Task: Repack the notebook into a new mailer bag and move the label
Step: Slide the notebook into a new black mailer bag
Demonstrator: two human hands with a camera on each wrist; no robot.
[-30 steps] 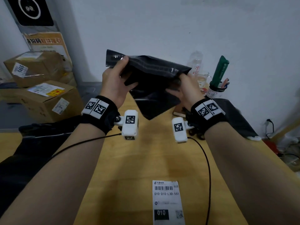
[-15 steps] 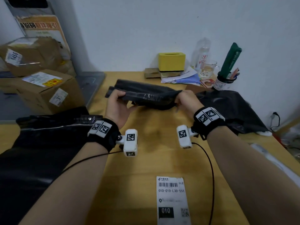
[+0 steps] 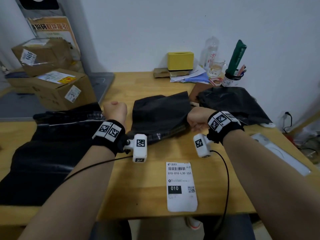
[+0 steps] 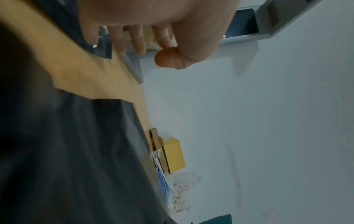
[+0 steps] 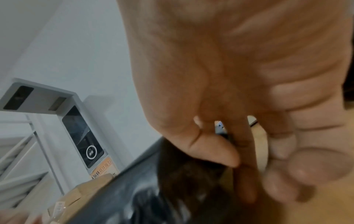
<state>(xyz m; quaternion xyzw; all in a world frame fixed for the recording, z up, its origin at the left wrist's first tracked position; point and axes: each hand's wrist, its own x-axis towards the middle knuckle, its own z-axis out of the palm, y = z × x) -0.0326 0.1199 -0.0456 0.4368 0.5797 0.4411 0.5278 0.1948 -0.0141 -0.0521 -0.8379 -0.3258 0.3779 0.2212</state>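
A flat black mailer bag [image 3: 159, 116] lies on the wooden table [image 3: 138, 179] between my hands. My left hand [image 3: 115, 110] hovers just left of it with fingers loosely curled and holds nothing; the left wrist view shows the hand [image 4: 149, 50] empty above the bag [image 4: 76, 151]. My right hand [image 3: 194, 122] sits at the bag's right edge, fingers hanging down beside the plastic [image 5: 134, 197], with nothing between thumb and fingers [image 5: 247, 189]. The white shipping label [image 3: 181, 186] lies near the front edge. A brown flat item [image 3: 196, 93], perhaps the notebook, lies behind the bag.
A crumpled black bag [image 3: 232, 103] lies at the right and a stack of black bags [image 3: 43, 153] at the left. Cardboard boxes [image 3: 60, 87] stand beyond the left edge. A yellow box [image 3: 180, 60], a glass [image 3: 216, 67] and a pen pot [image 3: 232, 78] line the back wall.
Both hands brought the black bag down from chest height and laid it flat on the table. My left hand let go and moved left; my right hand loosened at the bag's edge.
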